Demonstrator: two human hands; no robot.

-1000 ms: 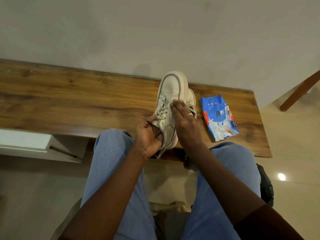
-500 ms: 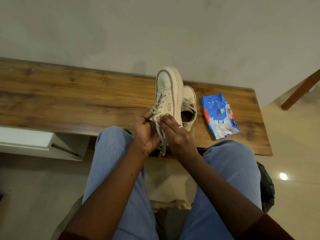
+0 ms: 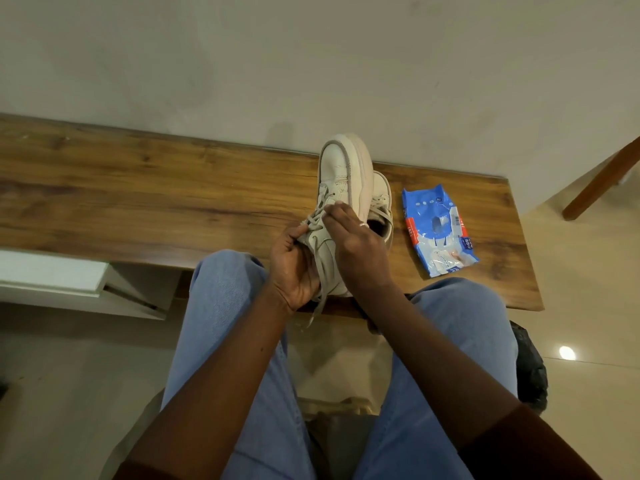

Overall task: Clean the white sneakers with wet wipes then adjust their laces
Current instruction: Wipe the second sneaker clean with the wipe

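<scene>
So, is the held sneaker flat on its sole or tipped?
Tipped sideways: the held sneaker shows its thick sole rightward, upper leftward. Left hand grips it; right hand pinches its laces.

The sneaker was off-white, with a grey seam running round its toe, and its laces were a duller grey-beige. The second sneaker was the same cream. The pack was bright blue and white, with an orange-red strip along one edge and small white dots. The bench was warm brown wood, streaked with darker grain. The jeans were pale blue. The wall was flat grey-beige, the floor glossy cream, the ring silver, the chair leg reddish brown, the bag black.
</scene>
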